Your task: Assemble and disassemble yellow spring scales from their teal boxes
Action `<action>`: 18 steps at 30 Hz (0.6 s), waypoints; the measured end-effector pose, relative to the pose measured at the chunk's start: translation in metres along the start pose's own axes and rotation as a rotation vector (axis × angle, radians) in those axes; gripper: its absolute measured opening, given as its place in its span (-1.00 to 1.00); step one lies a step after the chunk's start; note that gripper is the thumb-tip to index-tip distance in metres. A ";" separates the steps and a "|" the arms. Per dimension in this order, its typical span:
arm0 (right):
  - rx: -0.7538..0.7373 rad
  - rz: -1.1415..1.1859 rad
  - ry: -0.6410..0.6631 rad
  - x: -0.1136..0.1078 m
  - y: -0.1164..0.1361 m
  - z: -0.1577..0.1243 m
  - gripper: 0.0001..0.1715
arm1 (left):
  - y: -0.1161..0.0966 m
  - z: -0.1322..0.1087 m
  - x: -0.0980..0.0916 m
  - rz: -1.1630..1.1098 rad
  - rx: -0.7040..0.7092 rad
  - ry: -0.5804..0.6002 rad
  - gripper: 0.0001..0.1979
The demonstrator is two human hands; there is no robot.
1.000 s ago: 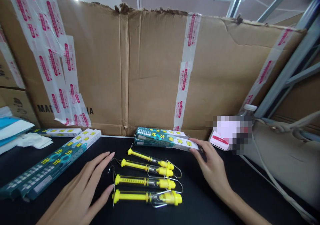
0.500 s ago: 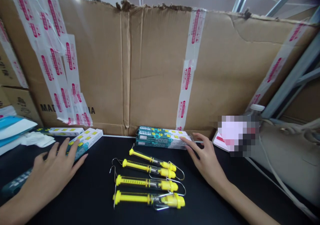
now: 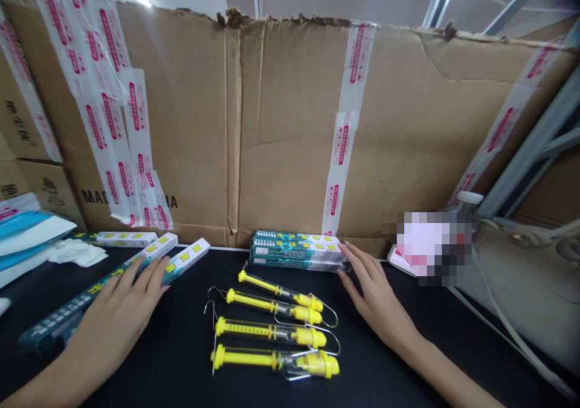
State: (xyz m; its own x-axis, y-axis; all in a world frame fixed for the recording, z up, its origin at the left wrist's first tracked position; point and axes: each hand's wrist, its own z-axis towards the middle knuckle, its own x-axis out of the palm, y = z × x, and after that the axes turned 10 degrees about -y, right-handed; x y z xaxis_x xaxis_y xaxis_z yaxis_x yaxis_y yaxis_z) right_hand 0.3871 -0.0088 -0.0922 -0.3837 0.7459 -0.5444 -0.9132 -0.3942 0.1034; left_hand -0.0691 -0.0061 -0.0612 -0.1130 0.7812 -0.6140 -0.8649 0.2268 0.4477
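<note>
1. Left hand (image 3: 115, 317), lower left of the frame: its grip is open, palm down and fingers spread, lying on two long boxes (image 3: 86, 302) without closing on them
2. Right hand (image 3: 378, 296), right of centre: its grip is also open and holds nothing, with the fingertips (image 3: 347, 252) at the right end of a box stack (image 3: 294, 251), apparently just touching it
3. Four yellow spring scales (image 3: 274, 329) lie side by side on the black counter (image 3: 190, 375), lower centre, between the hands and touching neither; their wire hooks overlap at both ends
4. The box stack stands behind the scales, against a large cardboard sheet (image 3: 285, 130) patched with red-printed tape (image 3: 342, 166)
5. Upper left, more tape covers the sheet; at the far left sit blue-and-white packets (image 3: 31, 233), white tissue (image 3: 77, 252) and another long box (image 3: 127, 239)
6. At right, a metal rack (image 3: 530, 130) and a beige sack (image 3: 521, 287) fill the edge of the frame
7. A pixelated object (image 3: 432, 248) beside the right hand cannot be made out, and it hides most of a bottle behind it, leaving only the cap (image 3: 469, 198)
8. The left hand covers part of the long boxes, their lower ends are hard to read, and both forearms run off the bottom edge
</note>
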 end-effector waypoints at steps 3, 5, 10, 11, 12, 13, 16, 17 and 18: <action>-0.025 0.020 -0.023 -0.008 0.004 0.000 -0.50 | -0.002 -0.002 0.002 -0.007 0.032 -0.080 -0.50; -0.058 0.035 -0.026 -0.015 0.009 -0.001 -0.58 | -0.004 -0.001 0.002 0.014 0.058 -0.181 -0.51; -0.118 0.089 -0.037 -0.034 0.040 -0.002 -0.66 | -0.008 0.007 -0.012 -0.070 0.189 -0.355 -0.46; -0.116 0.110 -0.039 -0.038 0.050 -0.002 -0.67 | -0.009 0.008 -0.016 -0.118 0.239 -0.369 -0.45; -0.103 0.141 -0.044 -0.041 0.061 -0.003 -0.68 | -0.011 0.008 -0.020 -0.166 0.284 -0.383 -0.46; -0.052 0.218 -0.057 -0.043 0.072 -0.004 -0.70 | -0.014 0.008 -0.023 -0.208 0.316 -0.408 -0.48; 0.072 0.443 0.005 -0.047 0.101 -0.009 -0.58 | -0.026 0.005 -0.033 -0.300 0.316 -0.480 -0.56; 0.141 0.521 0.041 -0.047 0.109 -0.010 -0.52 | -0.031 0.004 -0.036 -0.323 0.298 -0.486 -0.58; 0.231 0.612 0.081 -0.046 0.115 -0.012 -0.50 | -0.035 0.002 -0.039 -0.344 0.283 -0.493 -0.62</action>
State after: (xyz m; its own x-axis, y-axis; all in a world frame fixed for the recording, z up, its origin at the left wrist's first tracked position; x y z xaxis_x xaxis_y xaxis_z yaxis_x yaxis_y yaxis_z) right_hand 0.3013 -0.0951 -0.0649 -0.8396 0.3773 -0.3909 -0.5431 -0.6023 0.5851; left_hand -0.0331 -0.0436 -0.0518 0.4416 0.7963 -0.4135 -0.6421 0.6024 0.4742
